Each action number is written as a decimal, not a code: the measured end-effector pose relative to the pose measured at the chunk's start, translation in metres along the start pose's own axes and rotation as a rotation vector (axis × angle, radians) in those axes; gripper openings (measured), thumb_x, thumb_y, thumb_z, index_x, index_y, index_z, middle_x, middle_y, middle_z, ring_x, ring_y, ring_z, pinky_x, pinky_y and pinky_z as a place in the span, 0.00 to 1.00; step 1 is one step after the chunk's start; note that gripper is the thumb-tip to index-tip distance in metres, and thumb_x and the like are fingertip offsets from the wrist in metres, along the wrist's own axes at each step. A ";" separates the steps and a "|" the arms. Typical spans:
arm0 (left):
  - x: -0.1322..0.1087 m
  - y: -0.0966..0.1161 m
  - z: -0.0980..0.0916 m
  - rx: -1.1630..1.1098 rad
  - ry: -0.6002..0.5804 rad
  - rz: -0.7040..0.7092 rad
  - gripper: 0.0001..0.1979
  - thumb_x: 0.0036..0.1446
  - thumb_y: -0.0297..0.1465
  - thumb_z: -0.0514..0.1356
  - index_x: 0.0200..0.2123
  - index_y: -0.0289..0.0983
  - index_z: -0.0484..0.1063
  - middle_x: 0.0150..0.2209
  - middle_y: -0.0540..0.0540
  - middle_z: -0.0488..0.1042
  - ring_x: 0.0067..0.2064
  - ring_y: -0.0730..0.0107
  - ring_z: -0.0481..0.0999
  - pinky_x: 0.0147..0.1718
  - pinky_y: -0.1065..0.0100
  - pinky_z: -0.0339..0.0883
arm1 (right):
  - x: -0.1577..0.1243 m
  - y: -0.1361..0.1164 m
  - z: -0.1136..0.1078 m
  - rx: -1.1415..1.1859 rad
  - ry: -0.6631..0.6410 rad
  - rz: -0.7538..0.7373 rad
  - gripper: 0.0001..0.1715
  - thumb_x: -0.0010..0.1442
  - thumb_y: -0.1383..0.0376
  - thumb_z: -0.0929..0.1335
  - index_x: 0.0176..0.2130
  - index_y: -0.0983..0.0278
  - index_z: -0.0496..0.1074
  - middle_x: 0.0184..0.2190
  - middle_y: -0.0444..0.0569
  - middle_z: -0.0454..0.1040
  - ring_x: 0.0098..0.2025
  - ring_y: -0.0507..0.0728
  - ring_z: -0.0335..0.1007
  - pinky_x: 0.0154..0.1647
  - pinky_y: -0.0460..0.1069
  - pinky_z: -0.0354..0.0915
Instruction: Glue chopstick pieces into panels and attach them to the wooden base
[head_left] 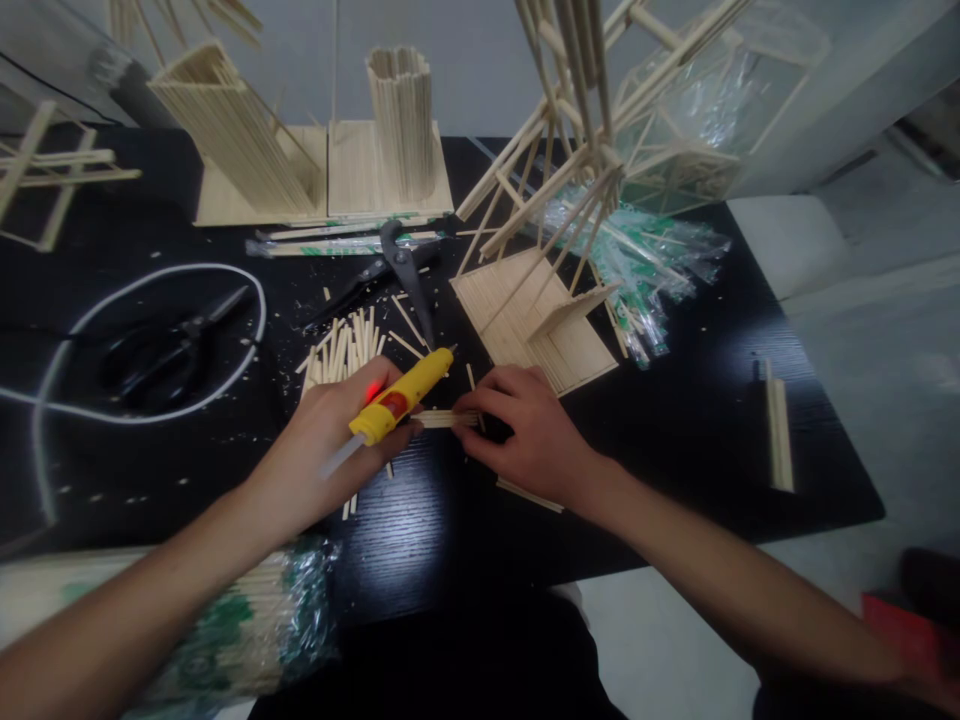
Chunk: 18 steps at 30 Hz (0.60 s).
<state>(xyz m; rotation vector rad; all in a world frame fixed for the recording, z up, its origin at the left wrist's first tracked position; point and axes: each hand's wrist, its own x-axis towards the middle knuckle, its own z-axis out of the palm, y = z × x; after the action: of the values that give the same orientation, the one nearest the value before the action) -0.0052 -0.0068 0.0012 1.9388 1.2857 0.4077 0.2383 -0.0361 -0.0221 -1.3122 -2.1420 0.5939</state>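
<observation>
A yellow hot glue gun (405,393) lies across my left hand (341,425), between thumb and fingers, with its nozzle up and to the right and a clear glue stick out of its rear. The fingertips of that closed hand also touch the left end of a small row of cut wooden sticks (442,419). My right hand (529,430) pinches the right end of the same row. Beside my left hand lies a loose pile of short sticks (345,345). Black cutters (405,265) with spread handles lie just beyond.
Stick-built towers (405,125) stand on wooden bases at the back. A stick frame on a base plate (517,310) rises ahead of my right hand. Scissors (180,345) and a white cable (262,310) lie left. Packaged sticks (225,620) lie front left, plastic wrappers (652,260) back right.
</observation>
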 end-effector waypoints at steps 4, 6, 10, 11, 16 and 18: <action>0.000 0.001 0.000 0.010 -0.001 -0.005 0.09 0.59 0.37 0.66 0.40 0.44 0.71 0.31 0.53 0.79 0.27 0.68 0.76 0.27 0.64 0.65 | 0.001 0.000 -0.001 0.009 -0.009 0.006 0.05 0.62 0.65 0.74 0.41 0.62 0.79 0.36 0.47 0.76 0.42 0.58 0.73 0.47 0.55 0.60; 0.001 0.000 0.000 0.009 0.000 0.006 0.10 0.60 0.38 0.66 0.40 0.43 0.70 0.32 0.53 0.79 0.27 0.68 0.76 0.27 0.64 0.65 | 0.000 -0.001 -0.001 0.013 -0.014 0.014 0.05 0.63 0.65 0.74 0.41 0.61 0.79 0.36 0.46 0.75 0.41 0.57 0.73 0.47 0.55 0.60; 0.002 -0.002 -0.002 -0.039 -0.024 0.006 0.10 0.60 0.38 0.66 0.41 0.43 0.70 0.34 0.52 0.80 0.29 0.68 0.77 0.28 0.65 0.67 | -0.001 -0.002 -0.001 0.008 -0.012 0.019 0.05 0.62 0.65 0.74 0.41 0.61 0.79 0.36 0.47 0.76 0.42 0.58 0.73 0.47 0.55 0.61; 0.002 -0.003 -0.002 -0.044 -0.036 -0.001 0.11 0.60 0.39 0.66 0.42 0.42 0.70 0.34 0.51 0.80 0.29 0.68 0.77 0.28 0.65 0.66 | -0.001 -0.002 -0.001 0.010 -0.008 0.015 0.05 0.62 0.66 0.74 0.41 0.62 0.79 0.37 0.47 0.76 0.42 0.58 0.74 0.47 0.55 0.61; 0.002 -0.004 -0.006 0.000 -0.070 0.032 0.11 0.62 0.39 0.64 0.44 0.41 0.69 0.33 0.52 0.79 0.29 0.69 0.76 0.29 0.66 0.66 | -0.002 -0.003 -0.014 0.137 0.078 0.035 0.12 0.61 0.65 0.77 0.46 0.63 0.79 0.39 0.48 0.79 0.41 0.56 0.76 0.45 0.53 0.68; 0.001 -0.002 -0.007 0.000 -0.075 0.055 0.11 0.64 0.39 0.62 0.44 0.40 0.69 0.33 0.52 0.78 0.29 0.69 0.76 0.30 0.66 0.65 | -0.003 -0.005 -0.024 0.194 0.133 0.072 0.10 0.62 0.65 0.76 0.45 0.63 0.79 0.37 0.47 0.79 0.38 0.55 0.77 0.41 0.50 0.70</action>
<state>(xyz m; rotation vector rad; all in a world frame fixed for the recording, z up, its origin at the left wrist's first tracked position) -0.0104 -0.0022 0.0037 1.9741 1.1873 0.3587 0.2517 -0.0384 -0.0021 -1.2887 -1.8865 0.7047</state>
